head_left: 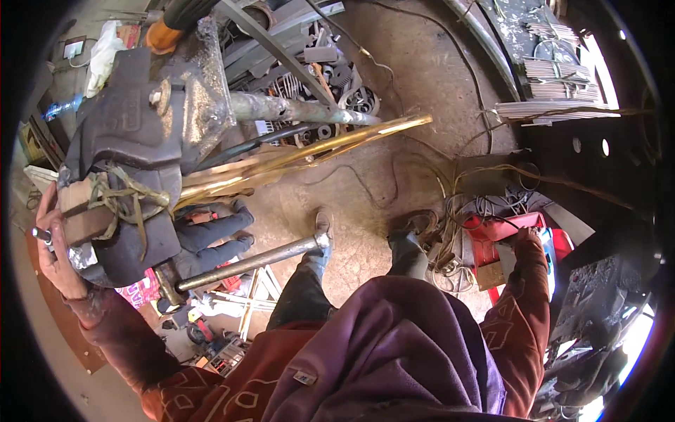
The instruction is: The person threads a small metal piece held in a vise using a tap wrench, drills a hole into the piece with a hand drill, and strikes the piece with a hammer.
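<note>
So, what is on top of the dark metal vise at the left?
On the vise, by the left hand, sit two wooden-looking blocks with a knotted yellowish strip draped over them. The vise surface directly beneath the blocks and strip is covered and cannot be seen.

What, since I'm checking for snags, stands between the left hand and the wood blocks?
Nothing visible: the left hand is right beside the wood blocks, at their left side, though exact contact is hard to tell. The knotted rag lies mostly toward their right, away from the fingers.
</note>
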A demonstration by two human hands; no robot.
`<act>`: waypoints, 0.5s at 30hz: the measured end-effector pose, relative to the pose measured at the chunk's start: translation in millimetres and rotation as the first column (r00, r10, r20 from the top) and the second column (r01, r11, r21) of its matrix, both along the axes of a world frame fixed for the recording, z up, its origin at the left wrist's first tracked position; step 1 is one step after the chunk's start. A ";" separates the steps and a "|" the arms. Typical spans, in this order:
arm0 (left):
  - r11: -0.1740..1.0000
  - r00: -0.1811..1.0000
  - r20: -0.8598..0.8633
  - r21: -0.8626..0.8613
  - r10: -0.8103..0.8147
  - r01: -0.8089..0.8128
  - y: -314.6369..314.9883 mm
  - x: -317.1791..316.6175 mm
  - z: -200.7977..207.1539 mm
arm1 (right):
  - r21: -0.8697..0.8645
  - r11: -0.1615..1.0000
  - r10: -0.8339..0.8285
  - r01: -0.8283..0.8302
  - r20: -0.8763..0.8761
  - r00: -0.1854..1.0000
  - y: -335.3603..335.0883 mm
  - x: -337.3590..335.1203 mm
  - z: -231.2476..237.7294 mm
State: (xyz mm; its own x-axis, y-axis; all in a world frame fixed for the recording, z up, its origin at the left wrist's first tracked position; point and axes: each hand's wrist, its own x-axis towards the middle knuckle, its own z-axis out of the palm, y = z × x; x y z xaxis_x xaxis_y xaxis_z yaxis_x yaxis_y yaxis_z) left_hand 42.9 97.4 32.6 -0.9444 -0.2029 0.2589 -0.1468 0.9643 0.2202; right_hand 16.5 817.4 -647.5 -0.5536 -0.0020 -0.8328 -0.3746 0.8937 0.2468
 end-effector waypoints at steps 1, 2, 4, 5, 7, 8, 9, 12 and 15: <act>0.998 0.999 0.021 -0.061 -0.031 0.033 0.2 -0.1 2.9 | 0.007 1.000 0.001 -0.001 0.009 1.000 0.7 1.4 -2.6; 0.997 0.999 0.023 -0.068 -0.025 0.027 1.8 -1.0 5.6 | -0.001 1.000 -0.001 0.001 0.012 1.000 -0.5 3.5 -5.1; 0.975 0.995 0.092 -0.213 -0.045 0.064 3.2 -2.8 8.8 | -0.004 1.000 0.000 0.000 0.016 1.000 -1.3 6.3 -8.0; 0.975 0.995 0.091 -0.216 -0.038 0.057 0.6 -1.7 9.5 | -0.006 1.000 -0.006 0.006 0.021 1.000 -2.4 7.8 -9.2; 0.962 0.995 0.094 -0.265 -0.044 0.067 -3.1 0.4 11.1 | -0.009 1.000 -0.005 0.005 0.022 1.000 -0.7 10.0 -9.9; 0.970 0.995 0.091 -0.236 -0.038 0.059 2.9 -1.6 10.8 | -0.011 1.000 -0.008 0.008 0.023 1.000 -1.8 11.7 -11.7; 0.970 0.995 0.094 -0.237 -0.032 0.053 2.1 -0.4 11.7 | -0.016 1.000 -0.009 0.009 0.024 1.000 -1.8 11.8 -13.3; 0.975 0.993 0.116 -0.216 -0.035 0.060 -7.5 -0.8 14.9 | -0.026 0.999 -0.027 0.028 0.018 0.999 -3.4 13.4 -17.0; 0.990 0.999 0.049 -0.142 -0.018 0.025 0.3 -3.8 6.3 | -0.040 0.998 -0.038 0.039 0.007 0.999 -6.4 13.8 -19.0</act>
